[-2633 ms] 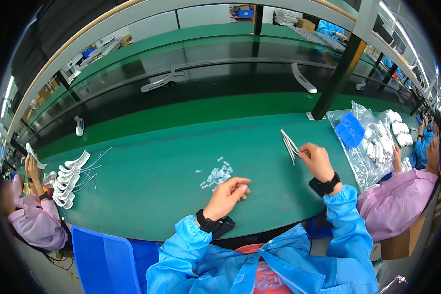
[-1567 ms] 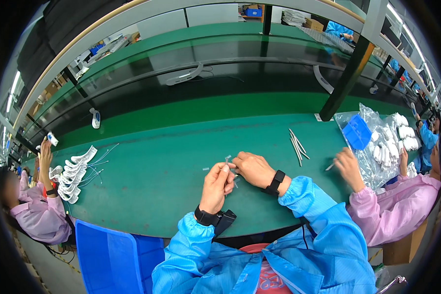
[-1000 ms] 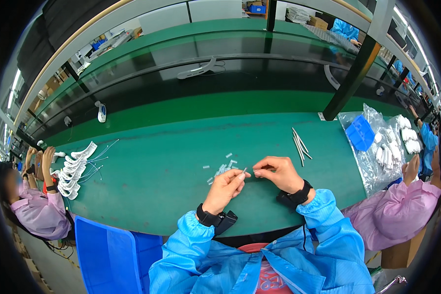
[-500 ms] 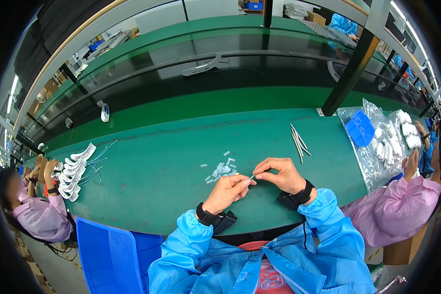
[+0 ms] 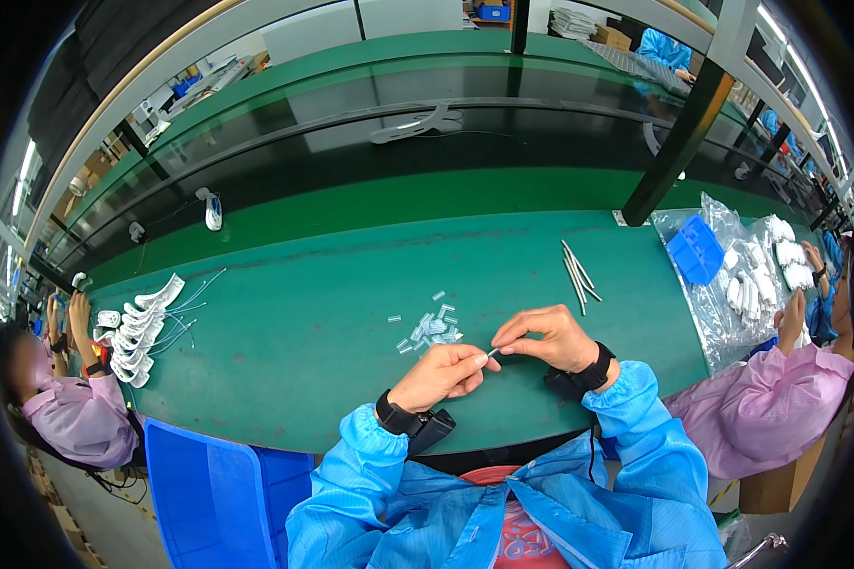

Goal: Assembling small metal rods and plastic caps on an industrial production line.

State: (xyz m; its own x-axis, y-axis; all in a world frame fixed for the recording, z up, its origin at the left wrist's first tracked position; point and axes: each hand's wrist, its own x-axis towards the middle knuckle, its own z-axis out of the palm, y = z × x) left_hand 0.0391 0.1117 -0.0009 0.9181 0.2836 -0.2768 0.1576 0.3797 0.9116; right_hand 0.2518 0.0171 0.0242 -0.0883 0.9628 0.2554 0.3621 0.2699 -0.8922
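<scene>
Both of my hands are held close together over the green worktop. My left hand pinches one end of a slim greyish rod-like piece between thumb and forefinger. At its other end, the fingertips of my right hand grip the same piece. Most of it is covered by fingers, so its exact kind cannot be made out. Just beyond my left hand lies a loose pile of short clear tubes. Several slender grey metal rods rest farther off to the right.
White curved parts with thin cables stand in a row at left, beside a person in pink. At right are a blue tray, bagged white parts and another pink-sleeved person. A conveyor carries white parts beyond.
White parts on the conveyor have shifted right. My fingers have moved slightly around the small piece. The left co-worker's hands have moved away from the white curved parts toward the conveyor.
</scene>
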